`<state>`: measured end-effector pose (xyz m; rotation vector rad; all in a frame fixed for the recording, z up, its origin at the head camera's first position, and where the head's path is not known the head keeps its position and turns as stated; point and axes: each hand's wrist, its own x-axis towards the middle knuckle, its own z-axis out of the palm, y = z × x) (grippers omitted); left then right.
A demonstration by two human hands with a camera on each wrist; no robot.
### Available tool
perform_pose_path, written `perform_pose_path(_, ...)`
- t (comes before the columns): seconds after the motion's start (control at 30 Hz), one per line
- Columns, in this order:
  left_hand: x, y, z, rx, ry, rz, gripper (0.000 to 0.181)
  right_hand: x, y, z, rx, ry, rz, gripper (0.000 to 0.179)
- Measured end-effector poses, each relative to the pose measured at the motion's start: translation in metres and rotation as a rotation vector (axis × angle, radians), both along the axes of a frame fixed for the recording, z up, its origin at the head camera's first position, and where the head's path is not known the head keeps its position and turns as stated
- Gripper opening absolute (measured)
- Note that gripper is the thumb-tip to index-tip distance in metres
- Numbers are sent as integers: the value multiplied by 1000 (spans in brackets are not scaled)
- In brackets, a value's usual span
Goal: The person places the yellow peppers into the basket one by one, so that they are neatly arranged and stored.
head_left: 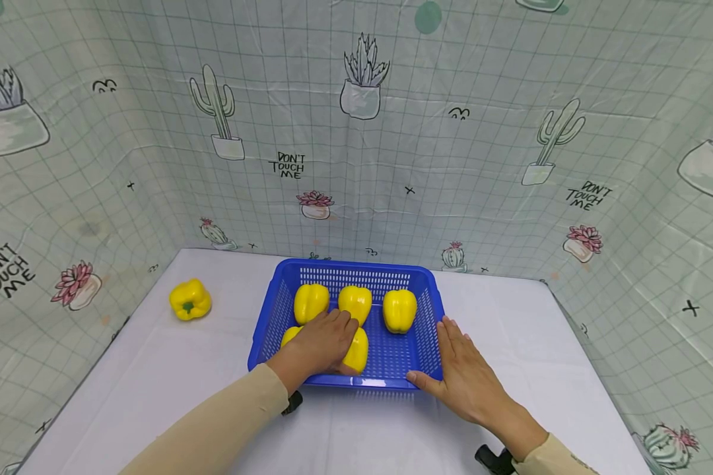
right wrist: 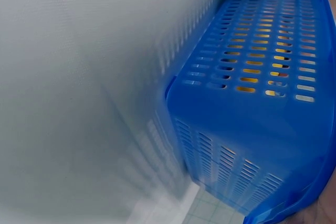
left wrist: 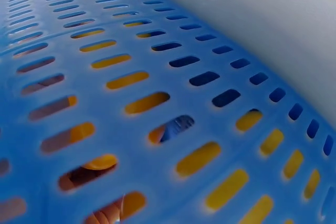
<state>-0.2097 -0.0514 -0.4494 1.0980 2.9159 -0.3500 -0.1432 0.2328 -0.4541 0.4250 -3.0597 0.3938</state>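
Observation:
A blue plastic basket (head_left: 362, 382) with slotted walls holds several yellow bell peppers, three in its back row, including one at the back right (head_left: 400, 311). My left hand (head_left: 327, 336) reaches over the front rim, curled around a front yellow bell pepper (head_left: 356, 351). Another pepper (head_left: 289, 335) is partly hidden behind that hand. Flat along the outside of the right wall lies my right hand (head_left: 472, 379), fingers straight, thumb at the front corner. In the left wrist view, slots of the basket wall (left wrist: 173, 95) show yellow and parts of fingers.
A lone yellow bell pepper (head_left: 190, 299) lies on the white tabletop (head_left: 136, 389), left of the basket. A grid-patterned curtain (head_left: 392, 158) with cactus drawings surrounds the table at the back and both sides.

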Motion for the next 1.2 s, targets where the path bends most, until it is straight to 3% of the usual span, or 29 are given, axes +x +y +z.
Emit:
perform_pose_path(0.2,-3,-1,0,42,-79,22,85,0,0,0,-1,5,1,111)
perform_pose_path(0.5,-4,-3,0,61,-71,7,87,0,-1,0,8,2,-5,112)
perform_pose_path(0.93,-6,-6,3,152,-132,45,92,0,-1,0,5,-7,-11,112)
perform_pose_path(1.2,1,-13,20,261,-109,78,86,0,-2,-1,0,-11,-9,114)
